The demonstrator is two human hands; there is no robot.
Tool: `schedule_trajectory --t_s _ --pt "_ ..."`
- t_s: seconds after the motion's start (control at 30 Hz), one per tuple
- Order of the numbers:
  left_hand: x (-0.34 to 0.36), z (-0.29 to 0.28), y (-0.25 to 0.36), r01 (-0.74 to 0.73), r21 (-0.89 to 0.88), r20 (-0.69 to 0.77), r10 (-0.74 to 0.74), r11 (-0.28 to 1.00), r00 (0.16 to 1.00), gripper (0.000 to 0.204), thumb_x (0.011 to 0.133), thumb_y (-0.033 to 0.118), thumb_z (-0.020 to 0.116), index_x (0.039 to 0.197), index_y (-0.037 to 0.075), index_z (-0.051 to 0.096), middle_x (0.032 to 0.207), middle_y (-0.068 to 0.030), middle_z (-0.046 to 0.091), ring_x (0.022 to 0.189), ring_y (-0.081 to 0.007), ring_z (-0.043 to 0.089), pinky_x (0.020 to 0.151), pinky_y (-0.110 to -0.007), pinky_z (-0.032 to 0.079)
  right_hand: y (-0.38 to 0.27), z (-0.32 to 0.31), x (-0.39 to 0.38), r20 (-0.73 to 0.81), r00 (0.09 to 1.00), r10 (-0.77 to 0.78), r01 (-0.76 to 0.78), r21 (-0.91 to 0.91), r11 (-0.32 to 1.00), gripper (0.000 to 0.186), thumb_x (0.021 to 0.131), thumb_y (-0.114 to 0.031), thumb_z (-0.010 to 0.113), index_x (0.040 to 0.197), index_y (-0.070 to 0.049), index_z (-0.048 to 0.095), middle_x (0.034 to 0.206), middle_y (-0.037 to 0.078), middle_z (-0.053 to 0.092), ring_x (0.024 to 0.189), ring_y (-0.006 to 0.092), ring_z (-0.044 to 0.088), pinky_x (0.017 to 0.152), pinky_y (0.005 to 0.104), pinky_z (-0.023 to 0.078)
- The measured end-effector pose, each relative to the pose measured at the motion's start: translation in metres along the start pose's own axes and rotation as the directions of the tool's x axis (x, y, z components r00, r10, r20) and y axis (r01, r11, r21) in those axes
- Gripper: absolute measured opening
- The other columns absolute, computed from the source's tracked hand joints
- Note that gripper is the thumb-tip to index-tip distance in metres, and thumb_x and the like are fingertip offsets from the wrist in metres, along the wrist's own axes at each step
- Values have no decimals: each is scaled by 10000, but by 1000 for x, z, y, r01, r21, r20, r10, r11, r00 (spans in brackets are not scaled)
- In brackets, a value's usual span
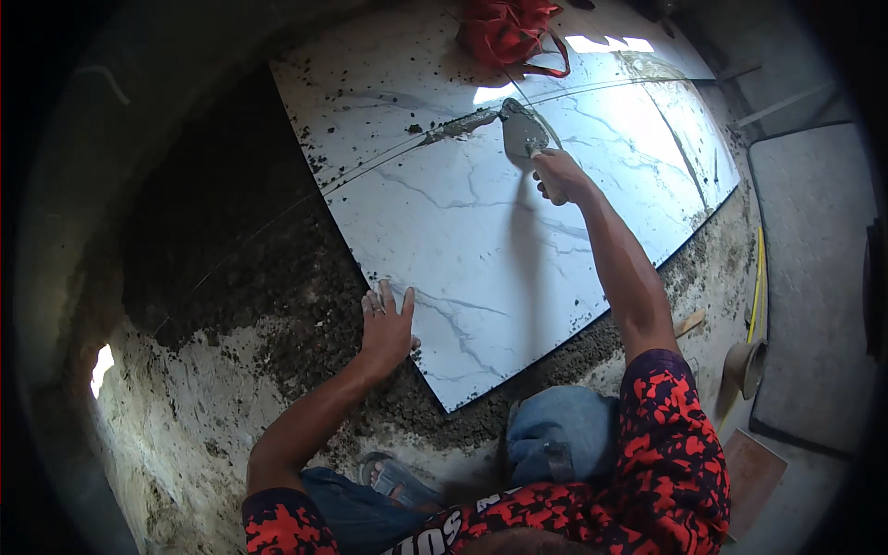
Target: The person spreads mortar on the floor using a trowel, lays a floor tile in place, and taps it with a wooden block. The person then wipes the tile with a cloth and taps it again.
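Note:
My left hand [388, 327] lies with fingers spread on the left edge of a large white, grey-veined tile [481, 304]. My right hand [561, 177] grips the handle of a trowel, its cement-smeared blade [520, 126] at the seam between that tile and the one beyond it. Wet grey paste [453, 128] streaks the seam to the left of the blade, and small dark crumbs are scattered over the tiles.
A red bag [495, 35] sits on the far tile. Dark, crumbly mortar [231, 259] lies left of the tiles. At the right are a yellow strip [756, 282], a round container [745, 368], a reddish board [754, 476] and grey slabs [809, 277].

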State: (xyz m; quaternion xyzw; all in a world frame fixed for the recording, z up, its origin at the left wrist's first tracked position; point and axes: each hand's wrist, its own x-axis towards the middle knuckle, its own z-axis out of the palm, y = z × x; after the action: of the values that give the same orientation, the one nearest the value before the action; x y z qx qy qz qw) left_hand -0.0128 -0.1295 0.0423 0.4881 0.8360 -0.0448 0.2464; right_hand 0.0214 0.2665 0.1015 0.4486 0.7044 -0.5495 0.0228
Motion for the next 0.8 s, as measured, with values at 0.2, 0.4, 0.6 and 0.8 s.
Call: schedule_trajectory --t_s 0.2,0.4,0.6,0.8 --pt "2 -1 -1 -33 -55 -56 30 998 998 926 702 368 745 1411 46 245 1386 -405 153 1250 -582 246 1055 -599 163 -11 32 -10 195 971 -136 199 -361 911 275 854 -242 429 879 20 509 734 79 520 580 188 567 482 325 477" --pt "3 1 -6 -7 -114 -37 3 993 999 881 716 428 715 1411 104 282 1397 -392 152 1256 -575 245 1061 -584 166 -29 76 -45 149 989 11 21 -207 978 283 870 -252 420 927 9 512 768 89 519 601 190 546 496 335 465" --pt "0 6 -11 -10 -128 -71 1 992 997 771 788 508 599 1407 146 316 1433 -339 145 1289 -546 208 1068 -577 152 -29 126 -74 447 890 -89 209 -226 952 250 873 -250 485 1000 -36 509 756 57 511 550 157 536 433 299 459" --pt "-14 20 15 -147 -69 -288 121 987 950 680 806 492 575 1319 69 430 1369 -306 313 1299 -484 247 1040 -622 149 -48 236 -142 651 757 -51 150 -96 984 300 848 -265 531 1031 -27 528 786 70 571 535 142 548 450 297 465"
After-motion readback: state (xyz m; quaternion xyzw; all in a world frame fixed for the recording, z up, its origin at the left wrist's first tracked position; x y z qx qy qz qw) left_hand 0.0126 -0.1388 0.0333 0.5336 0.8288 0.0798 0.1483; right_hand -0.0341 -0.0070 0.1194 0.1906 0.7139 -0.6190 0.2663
